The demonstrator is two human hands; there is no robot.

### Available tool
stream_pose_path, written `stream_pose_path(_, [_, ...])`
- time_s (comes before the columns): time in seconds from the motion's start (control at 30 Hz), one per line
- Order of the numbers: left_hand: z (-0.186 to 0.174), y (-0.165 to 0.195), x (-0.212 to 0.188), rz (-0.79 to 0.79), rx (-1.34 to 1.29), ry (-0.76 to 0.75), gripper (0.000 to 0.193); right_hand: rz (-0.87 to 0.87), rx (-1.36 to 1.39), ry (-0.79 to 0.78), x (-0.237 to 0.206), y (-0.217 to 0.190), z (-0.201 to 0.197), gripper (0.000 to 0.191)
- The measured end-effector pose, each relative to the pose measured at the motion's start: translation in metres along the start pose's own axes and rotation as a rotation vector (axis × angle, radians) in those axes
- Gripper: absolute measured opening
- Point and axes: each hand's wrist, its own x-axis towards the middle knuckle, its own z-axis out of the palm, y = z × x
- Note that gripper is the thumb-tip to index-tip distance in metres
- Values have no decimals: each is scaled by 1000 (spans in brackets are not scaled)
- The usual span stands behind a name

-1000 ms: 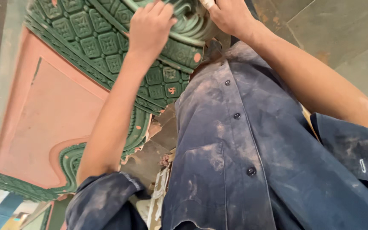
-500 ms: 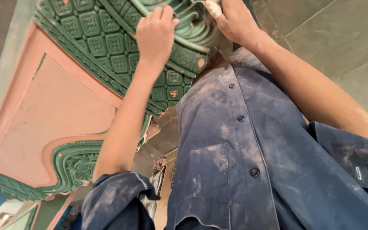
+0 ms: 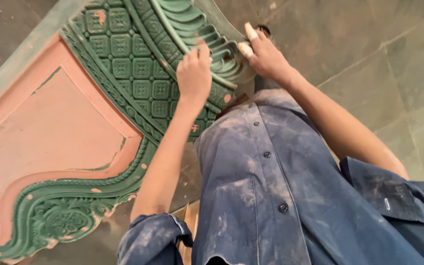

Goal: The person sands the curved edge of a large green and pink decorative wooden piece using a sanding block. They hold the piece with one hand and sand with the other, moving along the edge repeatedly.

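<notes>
Against the green carved panel [image 3: 138, 73], leaning before me on the stone floor [image 3: 369, 59], my left hand [image 3: 195, 76] presses flat — steadying its scalloped edge — while my right hand [image 3: 263, 56] grips the rim.

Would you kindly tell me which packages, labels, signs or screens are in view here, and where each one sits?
Label: small pale rectangular tag on the dark blue shirt's right sleeve, lower right of the view.
No packages, signs or screens show.
</notes>
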Motion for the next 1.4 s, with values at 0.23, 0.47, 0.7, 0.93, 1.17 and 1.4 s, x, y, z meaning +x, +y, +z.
stream_pose_path(0.23, [12, 17, -22, -195, -100, 0, 19, -69, -351, -87, -38, -57, -34, 79])
stream_pose_path(0.47, [16, 24, -34, -272, -169, 54, 17, -275, 72, -653, -101, -145, -108, 52])
stream_pose_path(0.7, [11, 28, -35, -355, -284, 16, 15, -314, 874, -848, -120, -180, -148, 61])
stream_pose_path(0.93, [14, 68, -36, -824, -1402, 111, 19, 62, 635, -195, -49, -101, -67, 32])
stream_pose_path(1.17, [13, 114, -16, -860, -1357, 18, 28, 219, 692, -332, -28, -65, -63, 25])
stream_pose_path(1.4, [5, 124, -36, -543, -148, 46, 62, -34, 240, -160, 16, -51, -93, 39])
